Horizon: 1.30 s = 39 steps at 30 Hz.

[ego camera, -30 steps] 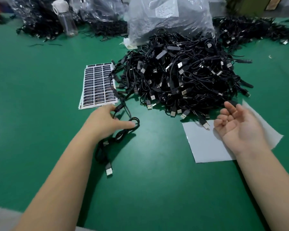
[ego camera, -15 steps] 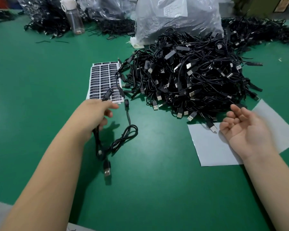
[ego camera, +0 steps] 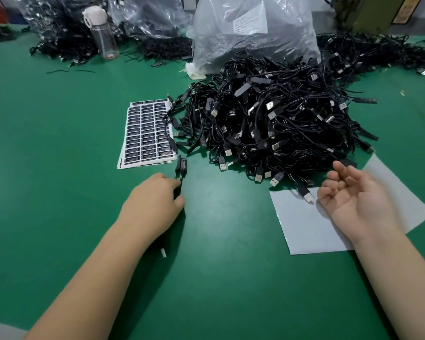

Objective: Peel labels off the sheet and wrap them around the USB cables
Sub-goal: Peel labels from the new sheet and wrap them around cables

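Observation:
A stack of sheets of black labels [ego camera: 146,133] lies on the green table [ego camera: 59,148], left of a big pile of black USB cables [ego camera: 275,123]. My left hand [ego camera: 155,204] grips one black USB cable [ego camera: 180,168] just below the sheets; its black end sticks up past my fingers and its silver plug [ego camera: 163,253] peeks out under my wrist. Most of that cable is hidden under the hand. My right hand [ego camera: 353,200] rests palm up, fingers loosely curled, holding nothing, on a blank white sheet [ego camera: 307,229].
A large clear plastic bag [ego camera: 253,30] stands behind the pile. A water bottle [ego camera: 101,33] stands at the back left among more bagged cables [ego camera: 59,33]. More loose cables [ego camera: 378,52] spread along the back right.
My left hand has gathered the loose cable loops under it and drawn the cable in; the loops that lay to its right are gone from sight. My right hand has stayed put.

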Motion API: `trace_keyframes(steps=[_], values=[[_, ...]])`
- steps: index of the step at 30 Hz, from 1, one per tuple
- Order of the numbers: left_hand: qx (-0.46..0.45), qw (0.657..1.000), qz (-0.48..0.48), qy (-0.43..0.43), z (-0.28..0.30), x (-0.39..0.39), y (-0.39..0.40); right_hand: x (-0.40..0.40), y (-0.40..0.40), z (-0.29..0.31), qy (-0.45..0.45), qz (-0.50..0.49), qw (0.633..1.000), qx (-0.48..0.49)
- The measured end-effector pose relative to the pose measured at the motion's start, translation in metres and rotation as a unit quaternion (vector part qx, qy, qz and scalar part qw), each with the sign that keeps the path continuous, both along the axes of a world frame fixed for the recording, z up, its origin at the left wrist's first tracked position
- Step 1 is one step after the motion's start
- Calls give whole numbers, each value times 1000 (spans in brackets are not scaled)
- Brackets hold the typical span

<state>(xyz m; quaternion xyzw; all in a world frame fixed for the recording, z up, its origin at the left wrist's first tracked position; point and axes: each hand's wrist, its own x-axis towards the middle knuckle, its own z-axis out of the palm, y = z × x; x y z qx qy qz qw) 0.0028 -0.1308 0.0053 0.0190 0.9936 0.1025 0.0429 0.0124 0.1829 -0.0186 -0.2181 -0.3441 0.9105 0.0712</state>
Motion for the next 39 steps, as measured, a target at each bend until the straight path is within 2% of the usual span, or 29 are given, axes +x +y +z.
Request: trace_keyframes(steps=[5,10,13,16,18,20,21,22,23,24,26,27,28,31,33,35,39], values=[[-51,998,-15,36,15,-5,10,9,9,0,44,-37,984,-171],[137,982,-67,111,48,-37,73,10,12,-4,86,-56,950,-296],[123,980,-104,116,60,-40,120,13,15,-5,98,-68,938,-325],[108,964,-225,86,45,-4,156,17,16,-5,116,-84,921,-362],[43,948,-314,-16,24,30,171,17,21,1,114,-83,942,-306],[-37,934,-346,-84,4,54,174,18,31,12,67,-69,992,-84],[-58,932,-345,-94,-5,59,173,21,36,18,35,-59,996,66],[-67,932,-343,-97,-12,62,170,25,40,24,-2,-40,975,219],[-69,932,-343,-95,-17,63,167,29,43,29,-48,-11,930,365],[-68,932,-344,-93,-20,63,164,34,46,30,-99,30,864,492],[-56,938,-330,-89,-25,60,160,42,47,26,-160,132,692,692],[-50,944,-316,-79,-26,56,159,44,44,22,-158,174,618,750],[-49,950,-301,-62,-27,51,158,46,39,18,-148,211,567,782],[-25,967,-254,-19,-32,36,159,47,22,6,-149,309,456,821],[5,973,-229,-17,-32,34,160,45,18,2,-158,323,418,834],[13,975,-220,2,-31,35,158,46,18,1,-159,323,416,835],[-35,970,-236,55,-27,40,150,58,23,-3,-139,341,406,837]])
